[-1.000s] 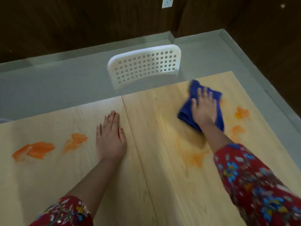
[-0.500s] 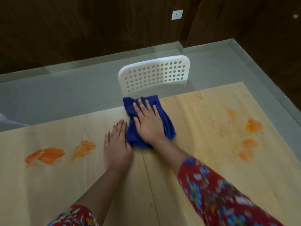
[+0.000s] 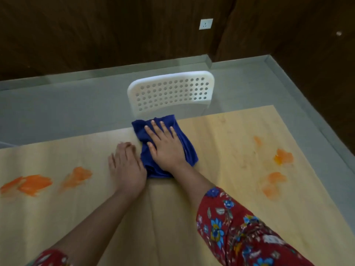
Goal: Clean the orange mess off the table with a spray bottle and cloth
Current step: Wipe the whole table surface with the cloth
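A blue cloth (image 3: 189, 151) lies on the light wooden table (image 3: 221, 198), at the far edge near the middle seam. My right hand (image 3: 165, 148) lies flat on it with the fingers spread, pressing it down. My left hand (image 3: 126, 169) rests on the table against the cloth's left edge, fingers curled; whether it grips the cloth is unclear. Thick orange smears (image 3: 34, 184) and a thinner orange smear (image 3: 76, 176) mark the left half. On the right are orange blotches (image 3: 283, 157) and a paler patch (image 3: 272, 183). No spray bottle is in view.
A white perforated chair back (image 3: 171, 93) stands just beyond the table's far edge, behind the cloth. A grey floor and dark wood walls with a white socket (image 3: 206, 24) lie behind. The table's right edge (image 3: 307, 169) runs diagonally.
My right hand swept the cloth from the far right of the table to the middle, next to my left hand. My left hand's fingers have curled from flat.
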